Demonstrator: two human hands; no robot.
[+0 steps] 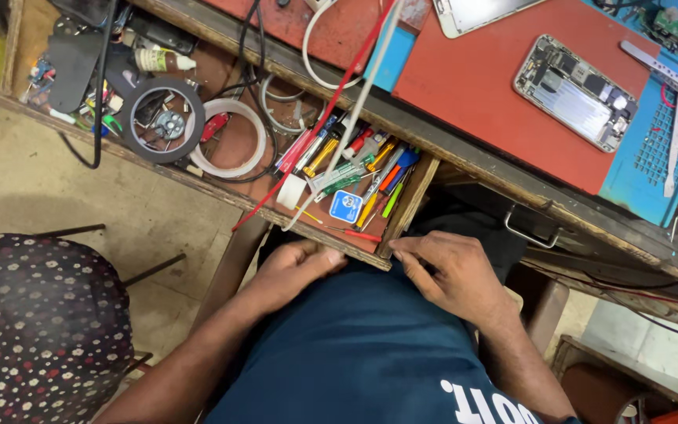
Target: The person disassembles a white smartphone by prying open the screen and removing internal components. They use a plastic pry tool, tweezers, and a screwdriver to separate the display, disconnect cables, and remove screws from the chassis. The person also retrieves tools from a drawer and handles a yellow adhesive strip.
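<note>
A wooden drawer (198, 184) stands pulled out from under the workbench, full of tools. My left hand (296, 271) rests at the drawer's front edge, thumb against the wood, holding nothing. My right hand (453, 275) touches the drawer's near right corner with its fingertips, also holding nothing. Inside the drawer lie several coloured screwdrivers and pens (355, 169), a white tape roll (290, 191), a small blue card (346, 206), a clear tape ring (227, 137) and a black ring (163, 120).
On the red mat (480, 86) lies an opened phone (576, 91) with its insides showing. A blue mat (653, 169) with metal tools lies to the right. Cables hang over the drawer. A metal handle (531, 228) marks another drawer. A floral-cushioned stool (37, 326) stands left.
</note>
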